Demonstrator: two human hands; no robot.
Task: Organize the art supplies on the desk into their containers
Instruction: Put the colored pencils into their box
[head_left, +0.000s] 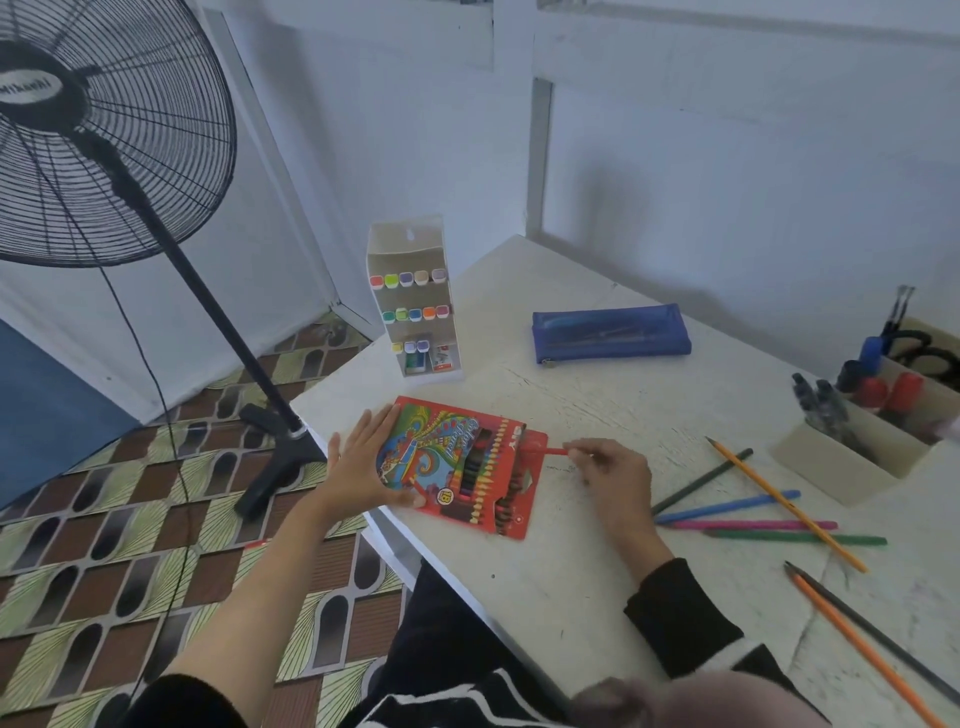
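Two hands work at the pencil box (457, 462). Our left hand (363, 467) lies flat on its cover, fingers straight and pressing. Our right hand (613, 467) pinches a red pencil (553, 451) between thumb and fingertips, its far end at the box's open flap. Right of the pinching fingers, loose pencils (753, 525) lie crossed on the desk (571, 571). Farther right of them stands an organizer (852, 467) holding markers and scissors. Beyond our right fingertips lies a blue case (610, 332). Beyond the left fingertips a marker rack (415, 306) stands upright. Left of our left fingers, off the desk, stands a fan (104, 130).
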